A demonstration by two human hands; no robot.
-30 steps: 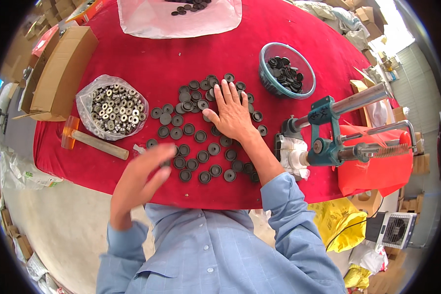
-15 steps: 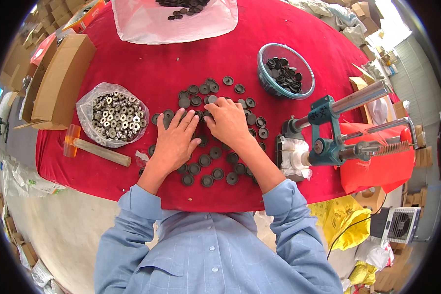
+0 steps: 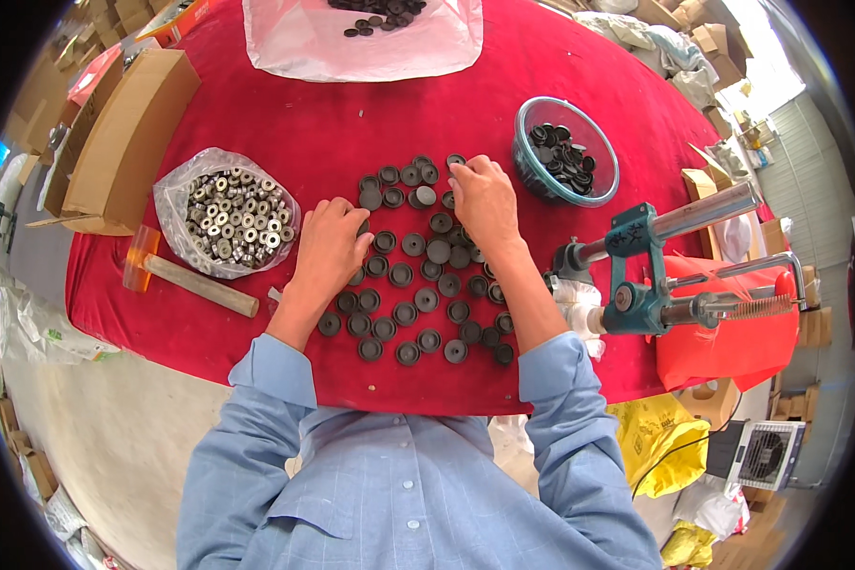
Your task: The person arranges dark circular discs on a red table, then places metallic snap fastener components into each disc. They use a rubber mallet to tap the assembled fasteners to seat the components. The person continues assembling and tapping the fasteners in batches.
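Many round black caps (image 3: 400,275), some with a raised rim and a central dimple, lie spread over the red cloth between my arms. My left hand (image 3: 329,249) is at the left side of the spread, fingers bent, with a black cap (image 3: 363,227) between thumb and fingertips. My right hand (image 3: 485,201) is at the far right of the spread. Its thumb and fingers close on the edge of another black cap (image 3: 455,161). The palms and some caps beneath the right hand are hidden.
Left stand a clear bag of metal rings (image 3: 237,221), a mallet (image 3: 199,285) and a cardboard box (image 3: 128,142). A clear bowl of black caps (image 3: 565,157) sits far right, before a green hand press (image 3: 636,275). A white sack (image 3: 370,59) with more caps lies at the back.
My hands have moved apart: the right went right and farther away, the left slightly left. Caps they covered now show. The whole view has shifted a little.
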